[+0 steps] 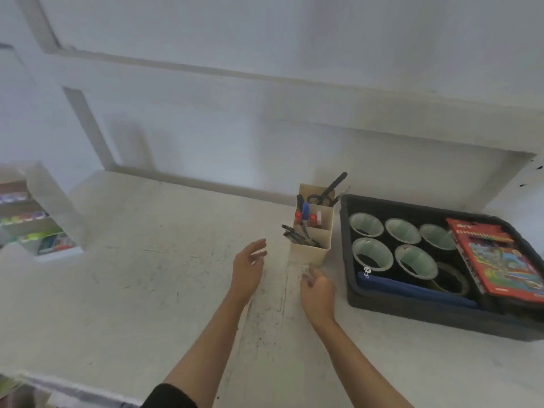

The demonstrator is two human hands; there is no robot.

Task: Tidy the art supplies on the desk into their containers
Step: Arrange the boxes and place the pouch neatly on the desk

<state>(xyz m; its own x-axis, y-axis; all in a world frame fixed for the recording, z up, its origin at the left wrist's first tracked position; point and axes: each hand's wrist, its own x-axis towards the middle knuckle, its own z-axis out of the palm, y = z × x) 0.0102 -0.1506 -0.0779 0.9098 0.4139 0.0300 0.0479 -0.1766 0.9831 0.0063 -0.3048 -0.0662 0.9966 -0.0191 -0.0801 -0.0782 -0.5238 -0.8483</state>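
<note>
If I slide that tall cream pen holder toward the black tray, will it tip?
Possibly: the tall, narrow cream plastic pen holder looks top-heavy, with black scissors leaning out above its rim. Pushed low, it probably slides on the white desk.

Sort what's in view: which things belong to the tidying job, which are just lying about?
Job: cream desk organiser with scissors, markers, pens; black tray holding paper cups, blue pencil case, tape roll, red coloured-pencil box.
Lying about: white shelf unit of colourful supplies, far left.
</note>
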